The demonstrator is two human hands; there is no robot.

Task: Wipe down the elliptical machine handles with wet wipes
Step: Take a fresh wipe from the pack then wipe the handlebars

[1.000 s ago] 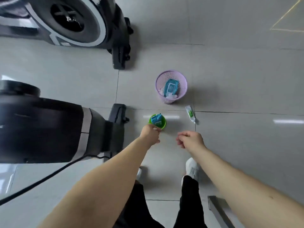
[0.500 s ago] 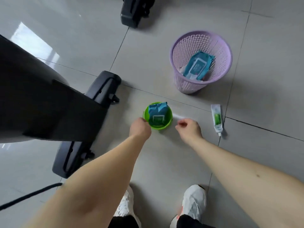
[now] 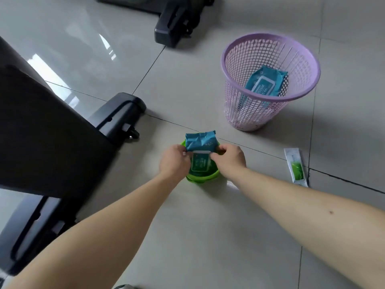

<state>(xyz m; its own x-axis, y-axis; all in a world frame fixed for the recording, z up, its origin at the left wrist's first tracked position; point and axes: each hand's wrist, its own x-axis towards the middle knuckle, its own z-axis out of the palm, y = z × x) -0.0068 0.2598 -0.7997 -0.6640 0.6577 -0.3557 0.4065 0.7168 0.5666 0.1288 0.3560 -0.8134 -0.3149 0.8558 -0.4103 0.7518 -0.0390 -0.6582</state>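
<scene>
While the wet-wipe pack (image 3: 200, 141) stands upright in the green cup (image 3: 203, 177) on the floor, near the elliptical's black foot (image 3: 118, 113), left grip (image 3: 175, 161) and right grip (image 3: 229, 158) pinch its two sides beside the label flap. Judgement: soft foil pouch, light, crushable, probably slick. Hold the body at the side seams and peel the flap by its edge. Cup may tip if tugged.
</scene>
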